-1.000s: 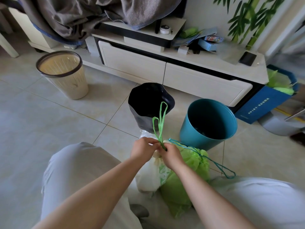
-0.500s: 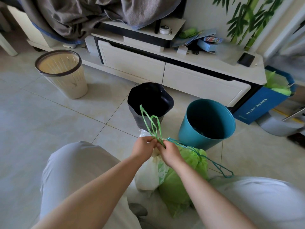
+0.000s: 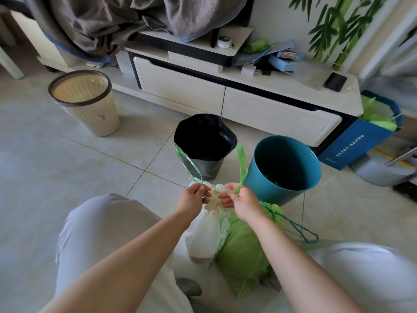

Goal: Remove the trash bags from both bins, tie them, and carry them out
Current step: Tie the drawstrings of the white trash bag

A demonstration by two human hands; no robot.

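Note:
A white trash bag (image 3: 206, 236) stands on the floor between my knees, its neck gathered. My left hand (image 3: 193, 197) pinches one green drawstring loop (image 3: 188, 164), which leans to the left. My right hand (image 3: 242, 199) pinches the other green drawstring loop (image 3: 242, 164), which stands upright. Beside the white bag lies a green trash bag (image 3: 244, 251) with a dark teal drawstring (image 3: 293, 227) trailing right. Behind them stand a teal bin (image 3: 284, 168) and a black-lined bin (image 3: 204, 143).
A cream slatted bin (image 3: 86, 102) stands at the left near a low white TV cabinet (image 3: 237, 96). A blue box (image 3: 361, 143) with green bags sits at the right. A grey blanket (image 3: 101, 21) hangs over the cabinet. Tiled floor lies open to the left.
The two green loops, held together in front of the hands before, are now pulled apart, one in each hand. My hands have moved slightly apart.

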